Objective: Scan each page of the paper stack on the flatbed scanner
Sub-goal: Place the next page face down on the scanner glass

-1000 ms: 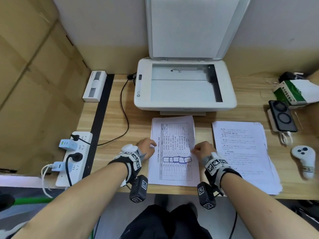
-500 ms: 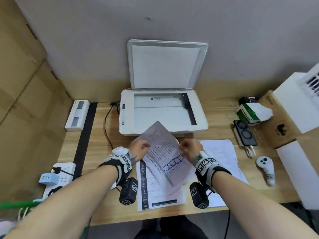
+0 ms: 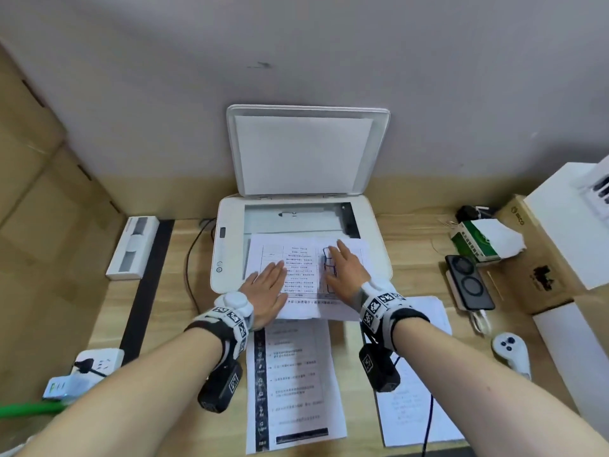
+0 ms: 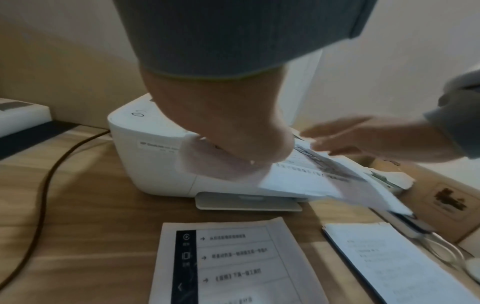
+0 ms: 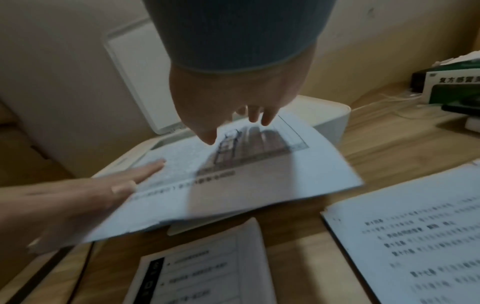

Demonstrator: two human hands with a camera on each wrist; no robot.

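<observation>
The white flatbed scanner [image 3: 227, 258] stands at the back of the desk with its lid [image 3: 306, 153] raised. A printed sheet [image 3: 300, 258] lies across the front part of the glass, and its near edge hangs over the scanner's front. My left hand [image 3: 267, 285] and right hand [image 3: 344, 270] both rest flat on it with straight fingers. In the left wrist view the left hand [image 4: 228, 144] presses the sheet [image 4: 306, 176] near its left corner. In the right wrist view the right hand [image 5: 233, 98] hovers over the sheet [image 5: 259, 181]. A paper stack [image 3: 296, 384] lies in front of the scanner.
A second paper pile [image 3: 415, 390] lies at the front right. Right of the scanner are a dark power bank [image 3: 468, 282], a green-white box [image 3: 484, 239], a white controller [image 3: 510, 354] and cardboard boxes [image 3: 540, 258]. A power strip [image 3: 95, 361], a white box [image 3: 131, 249] and a cable [image 3: 191, 258] are on the left.
Both hands lifted the top sheet off the front stack, turned it and laid it on the scanner. The fingers went from pinching its edges to lying flat on it.
</observation>
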